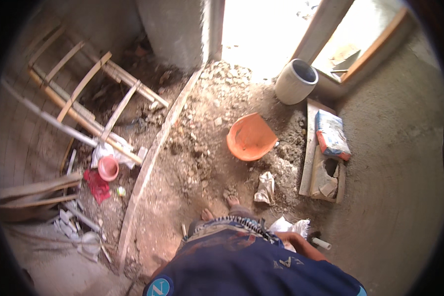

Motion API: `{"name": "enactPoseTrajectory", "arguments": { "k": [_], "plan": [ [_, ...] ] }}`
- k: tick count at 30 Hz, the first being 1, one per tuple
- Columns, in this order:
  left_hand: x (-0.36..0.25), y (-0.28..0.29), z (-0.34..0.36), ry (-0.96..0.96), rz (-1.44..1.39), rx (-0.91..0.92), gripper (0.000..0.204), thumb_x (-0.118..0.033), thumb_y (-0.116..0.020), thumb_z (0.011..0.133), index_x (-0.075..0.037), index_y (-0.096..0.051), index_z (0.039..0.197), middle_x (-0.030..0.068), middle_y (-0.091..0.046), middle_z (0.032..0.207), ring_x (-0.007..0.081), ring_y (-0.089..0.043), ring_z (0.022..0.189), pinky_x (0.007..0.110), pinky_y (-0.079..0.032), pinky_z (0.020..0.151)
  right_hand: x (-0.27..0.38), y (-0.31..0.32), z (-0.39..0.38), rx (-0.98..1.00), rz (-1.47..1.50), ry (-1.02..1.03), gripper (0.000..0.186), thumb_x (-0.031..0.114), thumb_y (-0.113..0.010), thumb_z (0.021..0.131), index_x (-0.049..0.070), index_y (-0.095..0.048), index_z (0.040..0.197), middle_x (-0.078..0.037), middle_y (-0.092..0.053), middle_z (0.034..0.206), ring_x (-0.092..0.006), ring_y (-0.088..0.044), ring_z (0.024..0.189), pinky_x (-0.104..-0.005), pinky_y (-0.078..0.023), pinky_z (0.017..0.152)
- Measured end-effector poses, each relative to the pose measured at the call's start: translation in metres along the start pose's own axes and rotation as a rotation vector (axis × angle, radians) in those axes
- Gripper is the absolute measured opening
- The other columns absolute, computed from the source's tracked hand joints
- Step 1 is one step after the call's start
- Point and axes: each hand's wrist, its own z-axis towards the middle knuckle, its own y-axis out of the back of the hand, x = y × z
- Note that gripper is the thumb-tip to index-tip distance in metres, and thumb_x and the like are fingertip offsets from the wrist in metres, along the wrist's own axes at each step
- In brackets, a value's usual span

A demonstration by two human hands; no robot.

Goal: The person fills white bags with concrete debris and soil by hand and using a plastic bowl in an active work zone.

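My right forearm bends in against my dark blue shirt at the waist, and its fingers cannot be made out. Only a sliver of skin from my left arm shows beside the shirt; the left hand is out of sight. Close to the right forearm lie a white woven sack and a short white pipe. My bare feet stand on the dirt. Ahead of them rests an orange curved plastic scoop-like piece, with a crumpled pale bag nearer to me.
A wooden ladder leans at the left beyond a raised strip. A pink bucket and red cloth lie below it. At right are a pale drum, a wooden board and a blue-and-white bag. Rubble covers the doorway floor.
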Motion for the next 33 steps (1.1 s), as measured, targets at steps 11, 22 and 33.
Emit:
{"name": "enactPoseTrajectory", "arguments": {
  "k": [11, 22, 33],
  "plan": [
    [-0.053, 0.015, 0.044, -0.057, 0.171, 0.063, 0.052, -0.035, -0.067, 0.078, 0.003, -0.056, 0.112, 0.0209, -0.062, 0.102, 0.0345, -0.060, 0.095, 0.040, -0.046, 0.083, -0.098, -0.077, -0.001, -0.131, 0.437, 0.095, 0.036, 0.021, -0.068, 0.081, 0.007, -0.059, 0.113, -0.004, -0.063, 0.107, -0.0130, -0.059, 0.088, -0.0295, -0.050, 0.074],
    [-0.048, 0.011, 0.026, -0.124, 0.215, 0.040, 0.047, -0.033, -0.066, 0.078, 0.002, -0.058, 0.109, 0.0196, -0.063, 0.099, 0.0333, -0.060, 0.092, 0.039, -0.046, 0.081, -0.148, -0.053, 0.008, -0.288, 0.344, 0.070, 0.032, 0.021, -0.067, 0.080, 0.006, -0.061, 0.107, -0.005, -0.064, 0.101, -0.0137, -0.060, 0.084, -0.0301, -0.049, 0.071],
    [-0.065, -0.006, -0.005, -0.082, 0.222, 0.010, 0.043, -0.031, -0.065, 0.078, 0.002, -0.060, 0.106, 0.0184, -0.064, 0.096, 0.0320, -0.061, 0.089, 0.039, -0.046, 0.078, -0.201, 0.022, 0.003, -0.540, 0.267, -0.005, 0.028, 0.021, -0.066, 0.078, 0.005, -0.063, 0.101, -0.006, -0.065, 0.096, -0.0145, -0.060, 0.081, -0.0308, -0.049, 0.069]
  ]
}}
